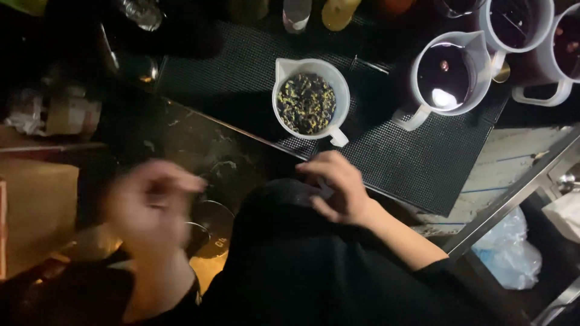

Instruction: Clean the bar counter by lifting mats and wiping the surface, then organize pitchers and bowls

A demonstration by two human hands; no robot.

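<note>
Fingers [326, 181] of the right hand [341, 190] are pinching a bunched black cloth [284, 205] just below them, white plastic jug of dark dried flowers [309, 102] standing directly beyond; blurred left hand [151, 202], grip unreadable, is lying farther off.

Two bare hands show: the left hand [148, 208], blurred, and the right hand [338, 187], pinching dark cloth. Beyond the right hand's grip stand four white jugs: one jug of dark and yellow bits [309, 102] nearest it, and three jugs of dark liquid [448, 77] farther right. One black ribbed mat [417, 163] lies under them.
</note>
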